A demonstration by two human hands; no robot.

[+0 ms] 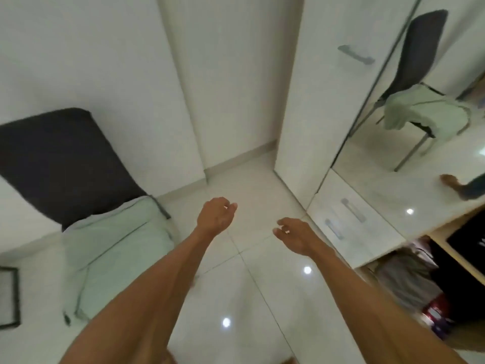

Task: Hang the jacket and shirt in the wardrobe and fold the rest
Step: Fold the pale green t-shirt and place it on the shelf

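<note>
Both hands empty: left hand (216, 216) and right hand (296, 235) hover over the floor tiles (262, 311), fingers loosely curled, holding nothing. The pale green garment (112, 248) is draped on the dark chair (57, 158) to my left. Risk: a careless one-handed grab lets a trailing hem drag on the floor (blur hides which garment it is). The wardrobe (328, 106) stands well apart, to my right.

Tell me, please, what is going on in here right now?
A person reaches both bare arms out over the tiled floor; the left hand and right hand hold nothing. A pale green garment lies draped on the dark chair to the left, untouched. At the right the wardrobe shows clothes hanging inside.
</note>
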